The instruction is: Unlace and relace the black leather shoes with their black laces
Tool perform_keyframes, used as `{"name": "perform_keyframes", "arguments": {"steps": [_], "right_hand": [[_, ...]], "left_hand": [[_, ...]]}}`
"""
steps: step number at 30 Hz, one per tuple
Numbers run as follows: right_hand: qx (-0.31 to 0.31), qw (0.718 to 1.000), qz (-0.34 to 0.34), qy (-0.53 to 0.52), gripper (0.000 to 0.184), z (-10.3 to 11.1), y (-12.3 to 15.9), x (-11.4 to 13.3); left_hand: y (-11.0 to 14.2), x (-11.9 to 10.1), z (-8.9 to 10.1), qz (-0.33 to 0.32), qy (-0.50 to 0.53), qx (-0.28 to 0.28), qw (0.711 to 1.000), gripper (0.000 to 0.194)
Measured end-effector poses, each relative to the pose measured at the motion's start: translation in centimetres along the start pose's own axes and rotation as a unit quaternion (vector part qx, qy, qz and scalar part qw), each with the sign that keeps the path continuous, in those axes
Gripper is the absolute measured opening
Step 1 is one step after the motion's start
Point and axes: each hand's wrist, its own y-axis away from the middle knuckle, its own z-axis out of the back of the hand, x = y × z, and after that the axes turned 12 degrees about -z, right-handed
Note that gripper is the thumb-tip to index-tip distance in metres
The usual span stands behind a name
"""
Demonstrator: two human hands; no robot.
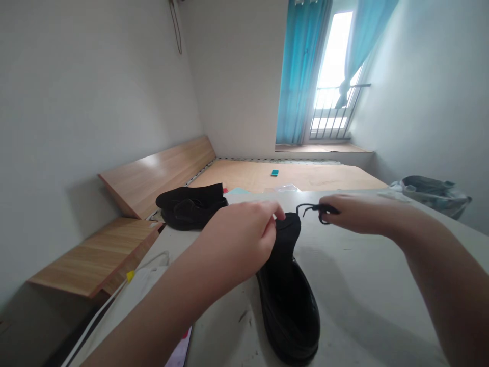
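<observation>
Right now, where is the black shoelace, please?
In the head view, the black shoelace is pinched by the right hand, just right of the top of the black shoe.

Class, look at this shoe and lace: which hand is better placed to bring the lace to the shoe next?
Probably the right hand: it pinches the black lace close to the black leather shoe, while the left hand is busy holding up the shoe's tongue.

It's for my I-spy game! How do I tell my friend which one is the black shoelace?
Look at the pale table. On it, a person's left hand pinches a black shoe, and the right hand holds the black shoelace. It is the thin, curly string in those fingers, not thick like the black shoes behind.
</observation>
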Motion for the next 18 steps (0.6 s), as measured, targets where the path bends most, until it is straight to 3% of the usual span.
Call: {"name": "perform_keyframes", "arguments": {"steps": [2, 4, 6, 11, 13, 18], "right_hand": [[0.068, 0.998, 0.018, -0.002, 0.032, -0.7, -0.1, -0.2], [0.108, 0.992, 0.054, -0.026, 0.051, -1.0, 0.1, 0.1], [0.135, 0.985, 0.093, -0.056, 0.059, -0.7, 0.6, 0.7], [0.178, 0.967, 0.131, -0.13, 0.053, 0.5, 1.8, 2.8], [0.165, 0.961, 0.136, -0.176, 0.05, 0.0, 1.8, 3.8], [0.026, 0.962, 0.129, -0.239, 0.039, -2.6, 0.8, 6.4]], "left_hand": [[-0.1, 0.0, -0.3, 0.011, -0.035, 0.074, 0.997, 0.025], [0.0, 0.0, -0.4, 0.016, -0.055, 0.118, 0.991, 0.024], [0.1, 0.1, -0.5, 0.019, -0.064, 0.135, 0.989, 0.023], [0.2, 0.7, -0.8, 0.015, -0.068, 0.147, 0.987, 0.02], [0.2, 1.0, -1.0, 0.012, -0.067, 0.151, 0.986, 0.02], [0.3, 1.5, -1.4, 0.006, -0.068, 0.149, 0.986, 0.022]]}}
